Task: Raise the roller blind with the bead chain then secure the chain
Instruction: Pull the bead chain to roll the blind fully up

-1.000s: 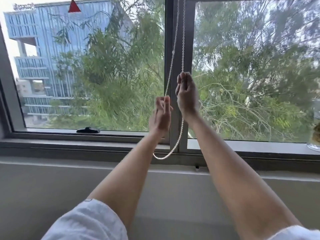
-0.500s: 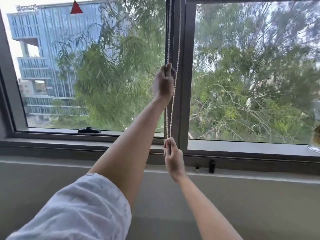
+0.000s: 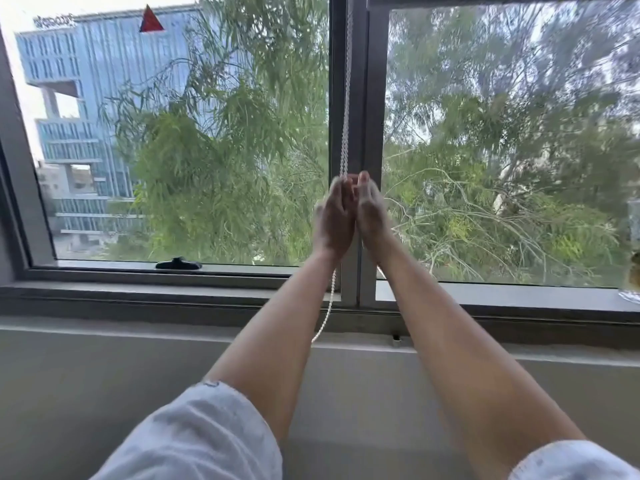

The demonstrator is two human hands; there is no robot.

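A white bead chain hangs down the dark centre post of the window. My left hand and my right hand are side by side at mid height on the post, both blurred, fingers closed around the chain strands. Below the hands the chain's slack drops past my left wrist toward the sill. The roller blind itself is out of view above the frame.
A grey window sill runs across below the glass. A black window handle sits on the left pane's lower frame. A small dark fitting is on the ledge below the post. A glass object stands at the far right.
My left hand has come down from high on the chain and my right hand has come up from the sill; they now meet at mid height. The chain loop hangs slack lower again.
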